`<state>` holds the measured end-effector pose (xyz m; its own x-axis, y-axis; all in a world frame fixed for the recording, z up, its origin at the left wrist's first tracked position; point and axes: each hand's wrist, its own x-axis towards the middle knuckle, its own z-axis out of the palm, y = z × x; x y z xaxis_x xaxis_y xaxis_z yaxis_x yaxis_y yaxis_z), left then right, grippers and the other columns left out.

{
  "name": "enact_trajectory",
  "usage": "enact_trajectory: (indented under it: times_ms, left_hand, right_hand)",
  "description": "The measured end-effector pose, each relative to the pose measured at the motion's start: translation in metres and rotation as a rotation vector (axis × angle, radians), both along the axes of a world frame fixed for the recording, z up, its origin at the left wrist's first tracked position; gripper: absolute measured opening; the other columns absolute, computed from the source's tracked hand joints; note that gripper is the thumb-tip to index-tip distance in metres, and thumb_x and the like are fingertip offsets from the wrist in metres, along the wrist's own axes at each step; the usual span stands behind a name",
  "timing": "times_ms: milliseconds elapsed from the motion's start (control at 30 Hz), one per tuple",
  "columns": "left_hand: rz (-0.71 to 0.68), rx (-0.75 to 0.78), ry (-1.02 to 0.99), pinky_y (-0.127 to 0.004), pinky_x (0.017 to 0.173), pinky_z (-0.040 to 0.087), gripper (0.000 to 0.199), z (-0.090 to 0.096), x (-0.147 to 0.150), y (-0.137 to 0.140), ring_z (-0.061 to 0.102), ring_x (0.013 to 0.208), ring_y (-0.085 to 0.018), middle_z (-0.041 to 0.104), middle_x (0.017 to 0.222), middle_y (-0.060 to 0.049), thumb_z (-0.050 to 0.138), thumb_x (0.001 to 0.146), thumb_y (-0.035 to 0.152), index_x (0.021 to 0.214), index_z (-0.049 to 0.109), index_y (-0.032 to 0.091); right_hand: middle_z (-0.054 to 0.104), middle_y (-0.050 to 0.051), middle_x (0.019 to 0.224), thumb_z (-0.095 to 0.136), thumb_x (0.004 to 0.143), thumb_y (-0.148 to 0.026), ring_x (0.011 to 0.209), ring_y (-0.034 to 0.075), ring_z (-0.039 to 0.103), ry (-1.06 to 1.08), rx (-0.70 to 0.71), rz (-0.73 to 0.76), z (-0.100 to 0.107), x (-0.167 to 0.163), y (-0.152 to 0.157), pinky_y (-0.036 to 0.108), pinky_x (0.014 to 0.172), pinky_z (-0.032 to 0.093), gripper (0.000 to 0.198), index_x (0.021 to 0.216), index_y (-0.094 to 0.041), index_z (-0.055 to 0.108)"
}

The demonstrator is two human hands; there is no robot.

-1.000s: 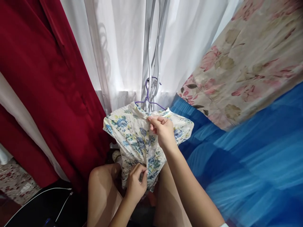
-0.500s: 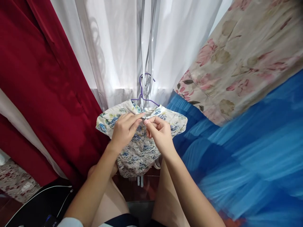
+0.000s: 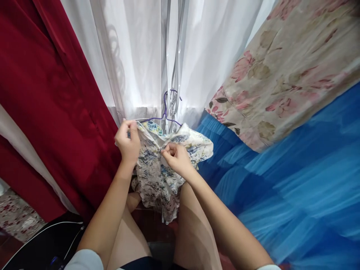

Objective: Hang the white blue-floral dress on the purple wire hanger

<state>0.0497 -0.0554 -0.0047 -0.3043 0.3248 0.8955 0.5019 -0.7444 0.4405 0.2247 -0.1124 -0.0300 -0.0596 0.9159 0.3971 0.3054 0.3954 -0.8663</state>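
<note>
A white garment with a blue and yellow floral print (image 3: 149, 172) hangs on a purple hanger (image 3: 165, 108) in front of me. My left hand (image 3: 128, 140) is closed on the garment's left shoulder, pinching the cloth between thumb and fingers. Near the middle of the neckline my right hand (image 3: 177, 155) pinches the front opening's edge. The neckline is spread between both hands, and the right shoulder lies loose on the hanger. The lower part of the garment hangs crumpled between my knees.
Dark red cloth (image 3: 56, 112) hangs at left and white curtains (image 3: 135, 56) behind. Blue tulle (image 3: 281, 187) and a beige floral cloth (image 3: 281, 82) fill the right. A black bag-like item with white edging (image 3: 42, 247) lies lower left.
My left hand has moved from the neckline's middle out to the left shoulder and gripped the cloth there. My right hand has shifted slightly left, pulling the garment and hanger a little that way.
</note>
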Motion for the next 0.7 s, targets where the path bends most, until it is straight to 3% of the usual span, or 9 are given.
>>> enact_trajectory:
  times_ms: [100, 167, 267, 333, 433, 533, 633, 700]
  left_hand:
    - [-0.023, -0.088, -0.188, -0.022, 0.073, 0.047, 0.026, 0.002, -0.031, 0.023, 0.058, 0.075, -0.013, 0.060, 0.077, -0.002, 0.051, 0.097, 0.035, 0.085, 0.062, 0.015]
    - [-0.109, -0.182, -0.414, -0.020, 0.068, 0.045, 0.025, -0.007, -0.050, 0.040, 0.055, 0.069, -0.010, 0.056, 0.071, 0.001, 0.054, 0.096, 0.032, 0.079, 0.059, 0.014]
    - [-0.304, -0.401, -0.932, -0.018, 0.066, 0.044, 0.028, -0.037, -0.065, 0.056, 0.051, 0.061, -0.008, 0.049, 0.063, 0.004, 0.048, 0.099, 0.025, 0.073, 0.050, 0.015]
    - [-0.410, -0.562, -1.105, -0.020, 0.065, 0.045, 0.029, -0.063, -0.062, 0.056, 0.052, 0.058, -0.008, 0.050, 0.061, 0.004, 0.043, 0.099, 0.020, 0.071, 0.048, 0.016]
    - [-0.556, -0.749, -1.097, -0.023, 0.063, 0.046, 0.025, -0.101, -0.045, 0.039, 0.054, 0.056, -0.010, 0.054, 0.060, 0.001, 0.050, 0.094, 0.015, 0.069, 0.050, 0.015]
    - [-0.735, -0.873, -1.053, -0.025, 0.062, 0.048, 0.014, -0.120, -0.024, 0.012, 0.060, 0.061, -0.013, 0.061, 0.068, -0.004, 0.062, 0.088, 0.018, 0.076, 0.058, 0.012]
    - [-0.953, -0.840, -0.873, -0.026, 0.067, 0.050, 0.018, -0.113, -0.001, -0.019, 0.063, 0.072, -0.015, 0.065, 0.080, -0.004, 0.070, 0.083, 0.028, 0.086, 0.063, 0.012]
    - [-1.024, -0.769, -0.655, -0.025, 0.071, 0.050, 0.022, -0.101, 0.015, -0.041, 0.062, 0.075, -0.014, 0.064, 0.082, -0.003, 0.069, 0.085, 0.035, 0.087, 0.065, 0.014]
  right_hand:
    - [0.043, -0.006, 0.048, 0.063, 0.080, -0.031, 0.044, 0.009, 0.035, 0.066, -0.062, 0.027, -0.008, 0.012, -0.010, 0.022, 0.045, 0.025, 0.026, 0.061, -0.021, 0.048]
    - [0.041, -0.008, 0.048, 0.063, 0.081, -0.032, 0.043, 0.008, 0.033, 0.091, -0.077, 0.039, -0.010, 0.017, -0.019, 0.021, 0.045, 0.024, 0.025, 0.063, -0.020, 0.049]
    - [0.040, -0.008, 0.048, 0.063, 0.082, -0.031, 0.044, 0.008, 0.033, 0.070, -0.086, 0.048, -0.011, 0.017, -0.030, 0.022, 0.046, 0.024, 0.026, 0.063, -0.020, 0.050]
    - [0.041, -0.008, 0.047, 0.062, 0.082, -0.031, 0.044, 0.008, 0.034, 0.052, -0.105, 0.046, -0.015, 0.015, -0.034, 0.022, 0.046, 0.025, 0.026, 0.062, -0.020, 0.049]
    - [0.043, -0.007, 0.046, 0.061, 0.082, -0.030, 0.043, 0.009, 0.035, 0.094, -0.139, 0.005, -0.031, 0.019, -0.034, 0.022, 0.046, 0.026, 0.026, 0.062, -0.020, 0.049]
    - [0.043, -0.007, 0.046, 0.061, 0.081, -0.029, 0.044, 0.009, 0.036, 0.157, -0.177, -0.071, -0.057, 0.038, -0.034, 0.023, 0.046, 0.027, 0.028, 0.058, -0.021, 0.045]
    - [0.047, -0.005, 0.047, 0.060, 0.079, -0.026, 0.046, 0.011, 0.042, 0.067, -0.244, -0.086, -0.079, 0.059, -0.041, 0.024, 0.048, 0.033, 0.026, 0.056, -0.020, 0.050]
    - [0.055, -0.003, 0.053, 0.066, 0.075, -0.025, 0.051, 0.014, 0.050, -0.055, -0.266, -0.061, -0.085, 0.066, -0.051, 0.025, 0.053, 0.040, 0.016, 0.061, -0.019, 0.059]
